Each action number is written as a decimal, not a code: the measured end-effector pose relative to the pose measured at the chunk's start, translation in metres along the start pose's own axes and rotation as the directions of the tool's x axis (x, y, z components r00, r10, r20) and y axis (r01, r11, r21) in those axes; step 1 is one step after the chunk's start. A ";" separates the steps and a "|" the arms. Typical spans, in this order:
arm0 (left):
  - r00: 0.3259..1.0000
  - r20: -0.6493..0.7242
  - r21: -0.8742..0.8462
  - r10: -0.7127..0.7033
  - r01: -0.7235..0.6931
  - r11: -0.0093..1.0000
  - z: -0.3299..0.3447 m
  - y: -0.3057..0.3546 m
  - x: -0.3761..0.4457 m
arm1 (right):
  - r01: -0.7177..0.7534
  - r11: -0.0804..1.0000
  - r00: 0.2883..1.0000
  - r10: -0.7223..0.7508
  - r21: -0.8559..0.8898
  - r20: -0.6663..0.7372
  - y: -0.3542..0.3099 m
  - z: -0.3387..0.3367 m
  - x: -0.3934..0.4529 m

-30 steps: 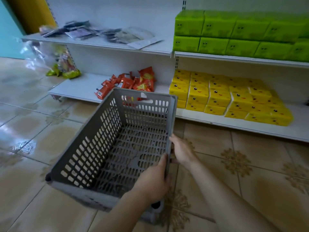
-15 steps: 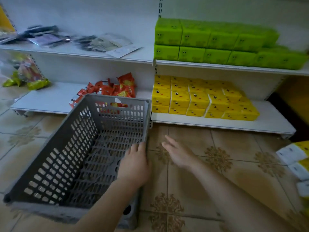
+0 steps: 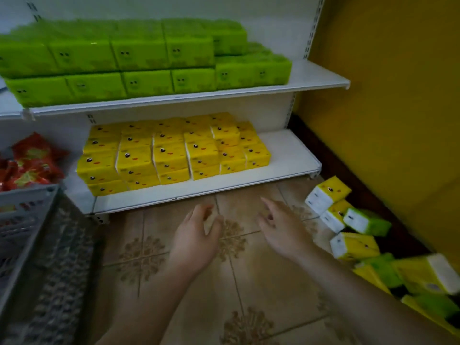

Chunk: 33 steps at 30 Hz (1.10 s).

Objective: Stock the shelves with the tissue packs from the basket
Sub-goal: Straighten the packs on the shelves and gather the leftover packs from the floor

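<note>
- Having let go of the basket [image 3: 27, 235], which both hands held a second ago; now at the far left, blurred, nothing visible inside.
- Left hand [image 3: 196, 237] and right hand [image 3: 283, 232] over bare floor tiles [image 3: 261, 282], each grip apart and holding nothing, fingers loosely spread.
- View swung right since half a second ago: loose tissue packs [image 3: 353, 242], yellow and green, heaped on the floor at the right beside the yellow wall [image 3: 398, 120].
- Yellow packs [image 3: 171, 153] stacked on the lower shelf [image 3: 288, 155], right end bare.
- Green packs [image 3: 139, 61] filling the upper shelf [image 3: 321, 78] almost to its right edge.
- Red packets [image 3: 29, 163] at left behind the basket.
</note>
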State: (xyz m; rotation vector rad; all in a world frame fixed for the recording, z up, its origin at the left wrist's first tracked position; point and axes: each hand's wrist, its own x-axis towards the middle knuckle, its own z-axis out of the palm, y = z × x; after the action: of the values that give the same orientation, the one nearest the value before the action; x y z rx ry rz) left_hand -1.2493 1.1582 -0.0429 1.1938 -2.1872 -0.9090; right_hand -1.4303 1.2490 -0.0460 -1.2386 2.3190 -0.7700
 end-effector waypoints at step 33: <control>0.572 0.782 0.047 -0.248 0.342 0.938 0.404 0.113 0.245 | -0.538 0.820 0.838 0.546 -0.194 -0.015 0.349 -0.112 0.251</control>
State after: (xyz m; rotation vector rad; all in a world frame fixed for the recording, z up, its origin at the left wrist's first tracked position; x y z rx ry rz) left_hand -1.7068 1.1223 -0.2026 1.2759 -2.5356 -1.9922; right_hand -1.8451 1.2275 -0.2029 -0.5781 2.5653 -0.3216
